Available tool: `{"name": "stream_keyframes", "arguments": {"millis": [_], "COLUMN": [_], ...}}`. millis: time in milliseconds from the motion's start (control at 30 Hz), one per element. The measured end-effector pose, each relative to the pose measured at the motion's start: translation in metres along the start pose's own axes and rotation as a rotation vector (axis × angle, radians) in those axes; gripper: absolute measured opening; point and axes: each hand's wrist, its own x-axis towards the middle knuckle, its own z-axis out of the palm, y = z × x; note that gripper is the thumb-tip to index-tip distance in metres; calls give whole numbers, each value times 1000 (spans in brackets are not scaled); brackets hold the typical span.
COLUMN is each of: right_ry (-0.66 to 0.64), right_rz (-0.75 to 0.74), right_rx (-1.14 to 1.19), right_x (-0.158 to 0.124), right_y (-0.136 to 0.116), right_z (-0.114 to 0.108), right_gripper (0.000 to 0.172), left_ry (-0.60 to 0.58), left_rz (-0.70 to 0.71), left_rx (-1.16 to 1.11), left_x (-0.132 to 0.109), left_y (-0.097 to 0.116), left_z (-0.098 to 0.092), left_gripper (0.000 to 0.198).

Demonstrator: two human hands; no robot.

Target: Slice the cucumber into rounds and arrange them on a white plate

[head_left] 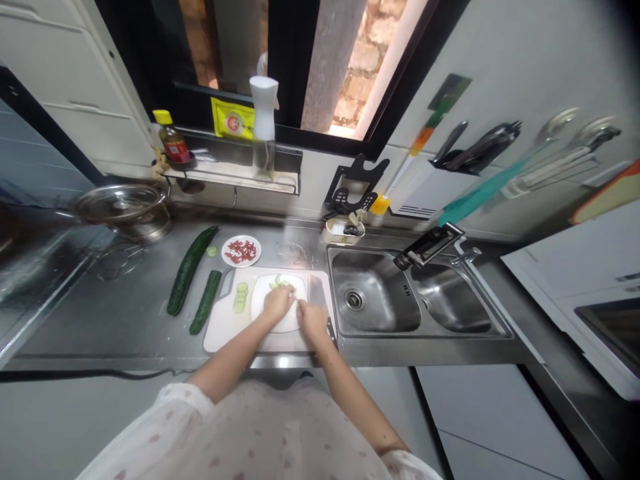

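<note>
Slices of pale green cucumber (278, 283) lie near the far edge of a round-cornered white plate (261, 300) as a person's two bare hands meet over it. The plate sits on a white rectangular cutting board (219, 335), set close to the front edge of a brushed stainless-steel countertop (143, 327). The left hand (279, 303) bends its fingers together over the plate; the right hand (312, 320) curls at the plate's right edge. Whether either grips a slice cannot be told at this size. A short row of overlapping cucumber rounds (241, 297) rests toward the board's left edge, and a broad-bladed metal knife (317, 291) lies along its right edge. Beyond the board's left edge are a long dark-green cucumber (189, 275) and a shorter dark-green cucumber (205, 303); past its far left corner stands a small round white plate of chopped red pieces (259, 255). The step in hand looks like arranging slices; the next move would seem to call for a light fingertip touch, clear of those already laid
</note>
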Motion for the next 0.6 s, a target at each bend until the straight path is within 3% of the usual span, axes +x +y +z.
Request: {"name": "stream_keyframes", "arguments": {"millis": [467, 600], "right_ry": [0, 51], "right_rz": [16, -7], "right_rx": [-32, 5], "right_x": [5, 4], "right_y": [-5, -5], "right_z": [-5, -7], "right_gripper": [28, 27], "left_ry": [-5, 33], "left_rz": [-37, -63], "left_rx": [9, -72], "left_x": [0, -3], "left_y": [10, 15], "left_z": [-8, -11], "left_gripper": [23, 28]}}
